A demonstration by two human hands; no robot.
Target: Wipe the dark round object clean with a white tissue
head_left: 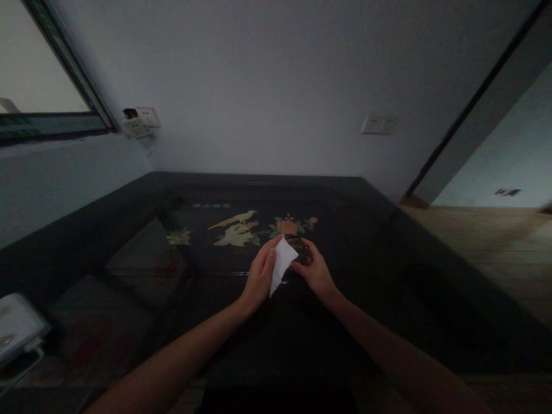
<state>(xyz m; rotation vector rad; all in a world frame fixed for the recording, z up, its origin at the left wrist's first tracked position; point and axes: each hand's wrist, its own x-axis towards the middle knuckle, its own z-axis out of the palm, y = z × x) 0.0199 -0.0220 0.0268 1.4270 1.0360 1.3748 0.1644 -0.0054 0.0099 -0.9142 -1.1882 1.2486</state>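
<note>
Above the dark glossy table (345, 322), both hands meet near the middle of the view. My left hand (259, 275) is closed on a white tissue (282, 261), which hangs down in a point and lies against a round, dark, see-through object (297, 244). That object looks like glass, but its exact kind is hard to make out in the dim light. Thumb and fingers of my right hand (317, 273) grip it from the right side. The tissue hides its left part.
Printed birds (235, 230) and a flower (287, 226) decorate the tabletop. A white device (19, 328) with a cable is at the left edge. Wall sockets (379, 124) are behind the table, a window frame (64, 63) is at upper left, and wooden floor (495, 241) shows at right.
</note>
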